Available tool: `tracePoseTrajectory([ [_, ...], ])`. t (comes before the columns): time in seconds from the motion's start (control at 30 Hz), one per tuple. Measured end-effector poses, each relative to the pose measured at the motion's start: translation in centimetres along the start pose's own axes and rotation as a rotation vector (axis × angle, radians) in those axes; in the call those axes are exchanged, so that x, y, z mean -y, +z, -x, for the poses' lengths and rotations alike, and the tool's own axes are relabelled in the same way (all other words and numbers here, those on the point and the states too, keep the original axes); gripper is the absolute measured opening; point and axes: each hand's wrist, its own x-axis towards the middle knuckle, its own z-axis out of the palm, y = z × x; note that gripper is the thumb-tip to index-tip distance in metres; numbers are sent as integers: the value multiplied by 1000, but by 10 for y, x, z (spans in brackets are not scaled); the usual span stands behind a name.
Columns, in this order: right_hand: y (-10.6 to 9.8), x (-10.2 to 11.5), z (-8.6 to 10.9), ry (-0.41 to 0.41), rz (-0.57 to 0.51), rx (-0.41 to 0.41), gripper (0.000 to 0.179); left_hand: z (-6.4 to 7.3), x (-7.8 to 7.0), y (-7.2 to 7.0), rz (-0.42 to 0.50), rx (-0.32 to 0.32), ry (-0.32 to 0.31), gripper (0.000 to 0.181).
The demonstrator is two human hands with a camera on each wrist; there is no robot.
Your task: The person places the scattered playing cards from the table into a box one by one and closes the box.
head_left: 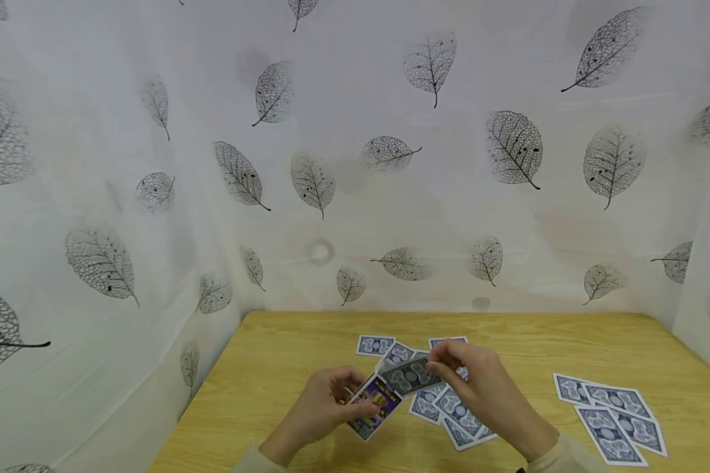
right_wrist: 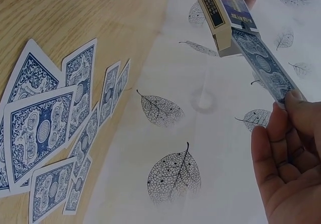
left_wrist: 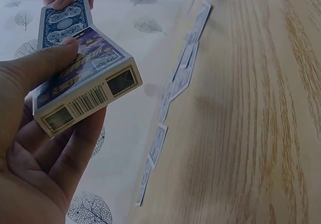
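My left hand (head_left: 322, 407) grips a purple playing-card box (head_left: 384, 399), thumb across its printed face and fingers underneath. The barcode end of the box (left_wrist: 88, 102) faces the left wrist camera. At the opposite end a flap is open. There, a blue-backed playing card (right_wrist: 265, 63) juts out of the box at a slant, its near end hidden by the box. My right hand (head_left: 491, 387) pinches the card's outer end between thumb and fingertips. Whether more than one card lies in that pinch, I cannot tell. Both hands are above the table.
Several blue-backed cards (head_left: 458, 412) lie face down and overlapping beneath and beyond the right hand. Another overlapping group of cards (head_left: 609, 437) lies at the right of the wooden table (head_left: 260, 368). A leaf-patterned curtain (head_left: 355, 217) hangs behind and to the left.
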Motion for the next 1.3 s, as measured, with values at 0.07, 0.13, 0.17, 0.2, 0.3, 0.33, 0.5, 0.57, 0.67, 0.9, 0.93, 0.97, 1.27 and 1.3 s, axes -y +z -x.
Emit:
tracePoseTrajectory([
  [0.07, 1, 0, 0, 0, -19, 20, 17, 0, 0, 0, -7, 8, 9, 24],
  [0.13, 2, 1, 0, 4, -37, 45, 14, 0, 0, 1, -7, 18, 17, 23],
  [0.17, 2, 1, 0, 4, -41, 53, 14, 0, 0, 1, -6, 22, 19, 24],
  [0.2, 3, 2, 0, 5, -42, 61, 13, 0, 0, 1, -4, 24, 21, 24],
  [0.3, 5, 3, 0, 5, -29, 73, 14, -1, 1, 2, 2, 27, 22, 23],
  [0.33, 6, 4, 1, 6, -23, 75, 14, -1, 1, 2, 2, 27, 22, 23],
  [0.5, 8, 7, 1, 33, -33, 94, 12, -1, 0, 2, -3, 24, 26, 23],
  [0.57, 10, 8, 0, 34, -47, 86, 10, 0, 0, 2, 0, 20, 24, 24],
  [0.67, 13, 9, 0, 18, -49, 46, 12, 0, -1, 2, 5, 10, 15, 23],
  [0.9, 23, 10, -2, -13, -12, -41, 28, 1, -1, 0, 21, 2, 14, 23],
  [0.93, 25, 10, -1, -20, -10, -49, 29, 0, -1, 1, 26, 4, 18, 22],
  [0.97, 26, 10, 0, -26, -9, -54, 29, 0, 0, 1, 27, 7, 22, 22],
  [1.27, 38, 12, 2, -95, -9, -6, 19, -1, 2, 1, -29, -30, 18, 24],
  [1.3, 39, 12, 4, -108, -1, -10, 19, -1, 1, 1, -34, -28, 19, 24],
])
